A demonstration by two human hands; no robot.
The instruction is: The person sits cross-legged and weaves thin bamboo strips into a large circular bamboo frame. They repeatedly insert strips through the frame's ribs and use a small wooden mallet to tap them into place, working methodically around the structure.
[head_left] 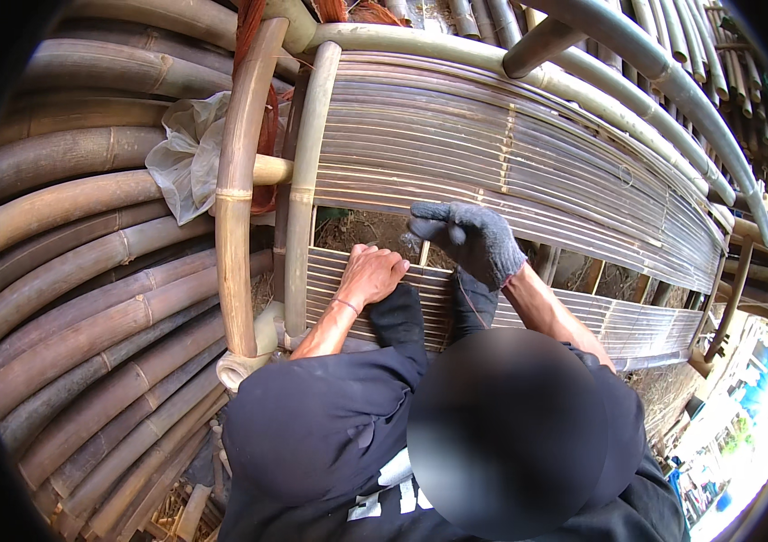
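My bare left hand (pixel 373 275) is closed over the upper edge of the near panel of thin bamboo slats (pixel 601 316), its fingertips bent down out of sight. To its right, my right hand (pixel 483 242) wears a grey knit glove and hovers above the gap between the two slat panels. Its fingers are bent together toward the left; what they hold, if anything, I cannot make out. A thin dark strand (pixel 467 294) hangs just below the glove. Beyond both hands lies the wider far panel of bamboo slats (pixel 420 135), set in a frame of thick bamboo poles (pixel 309 181).
Thick bamboo poles (pixel 68 181) are stacked along the left, with a crumpled clear plastic bag (pixel 187 158) on them. An upright bamboo post (pixel 236 194) stands beside the frame. A bamboo rail (pixel 673 77) crosses the far right. More poles (pixel 682 32) lie behind.
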